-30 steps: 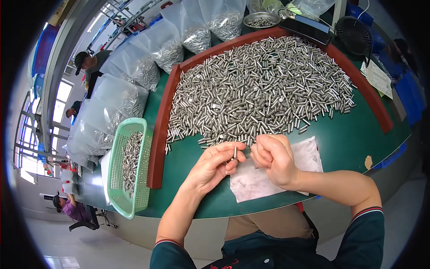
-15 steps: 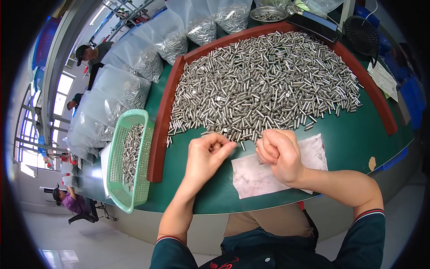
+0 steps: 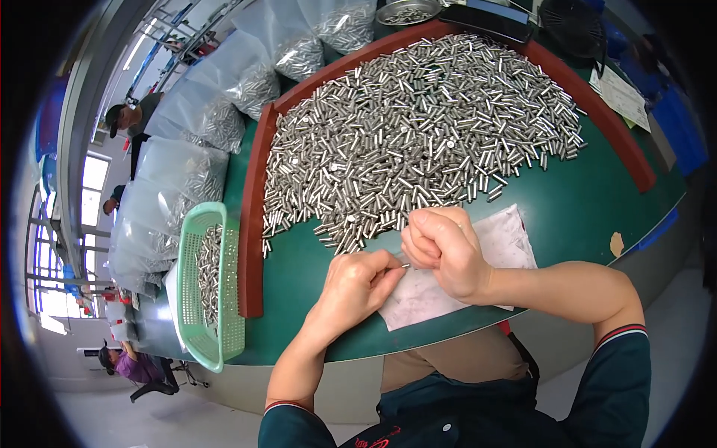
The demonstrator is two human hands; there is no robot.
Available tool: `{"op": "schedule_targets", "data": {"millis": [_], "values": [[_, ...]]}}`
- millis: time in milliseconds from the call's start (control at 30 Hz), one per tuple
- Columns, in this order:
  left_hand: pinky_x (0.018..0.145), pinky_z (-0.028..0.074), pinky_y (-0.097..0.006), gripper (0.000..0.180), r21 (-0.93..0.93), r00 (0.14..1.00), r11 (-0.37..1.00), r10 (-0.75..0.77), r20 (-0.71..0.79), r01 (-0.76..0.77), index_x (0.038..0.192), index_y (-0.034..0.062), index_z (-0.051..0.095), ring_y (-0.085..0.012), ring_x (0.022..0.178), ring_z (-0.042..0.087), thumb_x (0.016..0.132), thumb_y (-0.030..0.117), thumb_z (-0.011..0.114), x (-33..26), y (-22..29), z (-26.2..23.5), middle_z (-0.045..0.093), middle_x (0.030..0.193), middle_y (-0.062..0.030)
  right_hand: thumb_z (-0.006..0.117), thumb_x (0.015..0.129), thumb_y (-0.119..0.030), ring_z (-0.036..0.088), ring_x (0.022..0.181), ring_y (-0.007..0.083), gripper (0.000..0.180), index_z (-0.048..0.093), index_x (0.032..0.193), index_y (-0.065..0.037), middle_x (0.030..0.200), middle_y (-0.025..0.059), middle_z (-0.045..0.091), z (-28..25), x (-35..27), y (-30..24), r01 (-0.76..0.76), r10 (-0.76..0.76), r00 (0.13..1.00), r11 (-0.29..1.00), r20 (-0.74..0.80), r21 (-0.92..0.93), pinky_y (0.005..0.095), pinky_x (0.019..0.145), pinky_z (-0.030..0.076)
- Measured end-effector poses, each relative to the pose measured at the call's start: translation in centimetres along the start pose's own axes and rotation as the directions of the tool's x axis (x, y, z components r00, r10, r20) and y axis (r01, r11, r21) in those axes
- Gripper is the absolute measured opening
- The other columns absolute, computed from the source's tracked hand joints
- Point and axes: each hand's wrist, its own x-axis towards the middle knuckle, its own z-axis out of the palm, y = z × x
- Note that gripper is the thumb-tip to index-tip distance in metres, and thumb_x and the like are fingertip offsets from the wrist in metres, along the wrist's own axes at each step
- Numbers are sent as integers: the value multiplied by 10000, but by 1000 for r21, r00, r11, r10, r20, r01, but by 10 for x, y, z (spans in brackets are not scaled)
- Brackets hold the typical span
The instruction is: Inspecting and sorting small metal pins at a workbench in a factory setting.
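Pins (image 3: 426,127): one pinched in L hand (image 3: 351,287); curled R hand (image 3: 452,257), can't tell; lots left at 12 o'clock from hands, some in basket (image 3: 234,299) at 9.

Open stretch of green desk (image 3: 571,205): between the cloth (image 3: 511,231) and the right limb of the red-brown border (image 3: 629,160). Narrower gap: left limb to left hand (image 3: 357,287). Obstacles: heaped metal pins (image 3: 418,127), just ahead of left and right hand (image 3: 448,250); basket (image 3: 234,340) and bulging bags (image 3: 179,190), beyond the left limb.
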Motion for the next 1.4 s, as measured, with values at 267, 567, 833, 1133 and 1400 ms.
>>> {"op": "schedule_targets", "data": {"millis": [267,567,833,1133,1400], "values": [[365,338,-283,92,-20,999,1000,-19,-50,18,640,19,555,-168,363,433,674,49,636,-1,0,6,440,437,-59,338,838,-189,205,397,79,366,269,490,-98,420,-11,259,-3,0,-4,31,-30,999,998,-34,55,241,404,180],[364,334,-277,92,-21,998,1000,-10,-62,9,639,15,554,-163,357,425,673,39,637,-3,-1,6,439,432,-58,334,849,-186,200,395,73,374,274,490,-99,421,-13,258,0,0,1,52,-51,998,997,-24,57,234,403,182],[376,350,-301,109,-18,998,1000,-17,-59,16,621,15,534,-207,374,454,678,36,625,-1,0,7,452,446,-85,344,846,-180,216,420,71,367,270,498,-93,448,-16,271,3,-2,6,95,-95,995,995,-1,-21,228,416,191],[400,367,-306,92,-10,996,1000,-18,-89,17,655,11,528,-207,403,484,697,42,604,-2,2,4,481,479,-99,350,833,-130,217,453,64,336,268,511,-79,479,-27,255,11,-2,8,144,-147,989,973,-2,-182,230,429,197],[567,358,-208,167,-939,921,-20,-190,341,344,947,24,521,-68,609,419,829,141,536,2,-19,-12,526,755,-44,333,843,-174,211,407,81,364,257,498,-88,438,-7,253,6,-3,3,18,-18,1000,998,-5,-66,237,414,188]]}}
